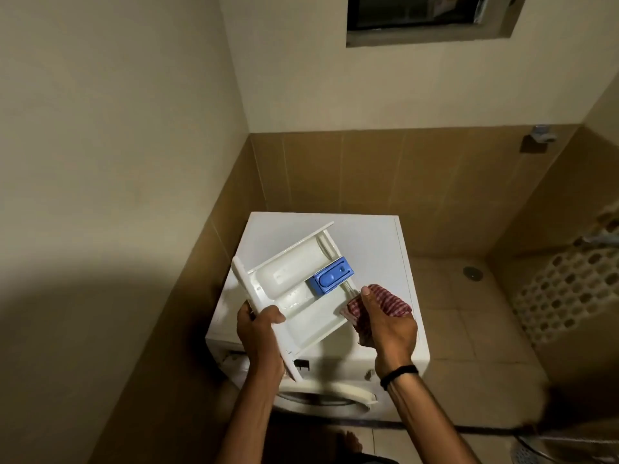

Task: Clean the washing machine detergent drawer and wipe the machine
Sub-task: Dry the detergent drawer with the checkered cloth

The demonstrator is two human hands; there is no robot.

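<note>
The left hand (pixel 259 324) gripped the front panel of the white detergent drawer (pixel 294 286), fingers curled round it. The drawer was out of the washing machine (pixel 368 242) and held tilted above its top. The right hand (pixel 385 324) clutched a red checked cloth (pixel 388 301) against the drawer's edge, beside the blue insert (pixel 331 275).

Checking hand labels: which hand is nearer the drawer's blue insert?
Right. The right hand, holding the checked cloth, is beside the blue insert; the left hand grips the drawer at its front panel, farther off.
</note>
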